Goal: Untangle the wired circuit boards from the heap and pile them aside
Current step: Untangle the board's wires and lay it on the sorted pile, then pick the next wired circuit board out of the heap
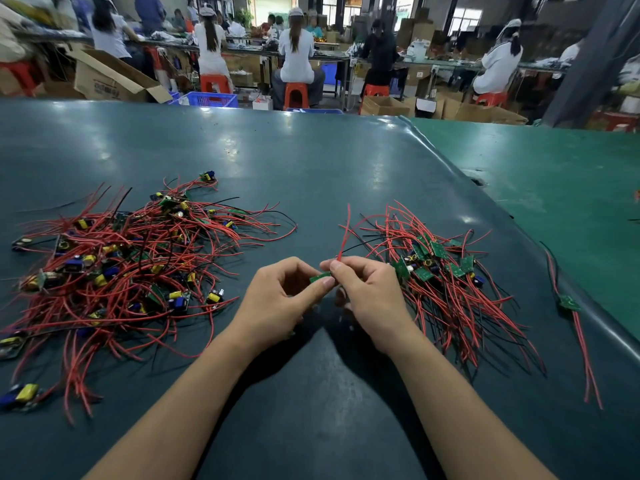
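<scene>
A tangled heap of circuit boards with red and black wires lies on the left of the dark green table. A second pile of boards, green sides up, lies to the right. Between them my left hand and my right hand hold one small green board just above the table. My left fingers pinch the board's edge. My right thumb and forefinger pinch its red wire, which stands upward with a thin black wire beside it.
One lone wired board lies at the table's right edge, where a lighter green table adjoins. Loose boards sit near the front left. Beyond the far edge, several seated people work at benches among cardboard boxes and blue crates.
</scene>
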Demonstrator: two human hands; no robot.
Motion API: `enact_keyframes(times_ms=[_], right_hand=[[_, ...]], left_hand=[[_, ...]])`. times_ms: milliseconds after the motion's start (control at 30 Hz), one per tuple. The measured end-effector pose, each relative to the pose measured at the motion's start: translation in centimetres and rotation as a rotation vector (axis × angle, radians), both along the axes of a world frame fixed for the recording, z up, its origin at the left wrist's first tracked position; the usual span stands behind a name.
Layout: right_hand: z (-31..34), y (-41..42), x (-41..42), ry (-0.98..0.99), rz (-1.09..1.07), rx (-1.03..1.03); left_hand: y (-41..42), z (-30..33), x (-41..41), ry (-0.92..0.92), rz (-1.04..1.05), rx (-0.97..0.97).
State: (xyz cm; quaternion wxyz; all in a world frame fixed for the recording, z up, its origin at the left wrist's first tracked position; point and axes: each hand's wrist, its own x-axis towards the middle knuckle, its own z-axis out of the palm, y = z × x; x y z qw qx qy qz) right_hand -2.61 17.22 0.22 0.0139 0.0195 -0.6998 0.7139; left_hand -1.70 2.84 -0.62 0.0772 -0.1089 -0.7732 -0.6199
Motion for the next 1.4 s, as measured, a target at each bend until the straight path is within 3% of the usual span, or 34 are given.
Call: enact_keyframes(times_ms=[267,700,800,933,1067,1200,1400], right_hand=[[0.2,1.0,-0.9,0.049,-0.179,-0.188],[1.2,3.2,-1.9,-0.005,-0.436,-0.599],[1.8,4.2,-2.0,-0.002,-0.400,-0.753],[1.2,2.1,-1.0,-0.035,-0.192,-0.512],[0.7,0.5,0.3,-0.055,0.117,-0.093],[0.6,0.3,1.0,-0.031,0.299,-0.083],[1.3,1.4,0.9,0.027,0.199,0.025]], left_hand=[[0.0,0.4,0.0,-0.113,-0.077,0.208],[-0.3,1.4,0.9,-0.121,-0.200,0.241],[-1.1,1.7,0.7,-0.135,-0.204,0.447],[-1.2,1.7,-0.1,-0.148,-0.073,0.636],[-0.7,1.1,-0.2,-0.151,-0.017,0.509],[-0.6,1.2,0.5,-0.198,-0.161,0.366],[-1.7,1.7,0.4,-0.256,-0.264,0.340]])
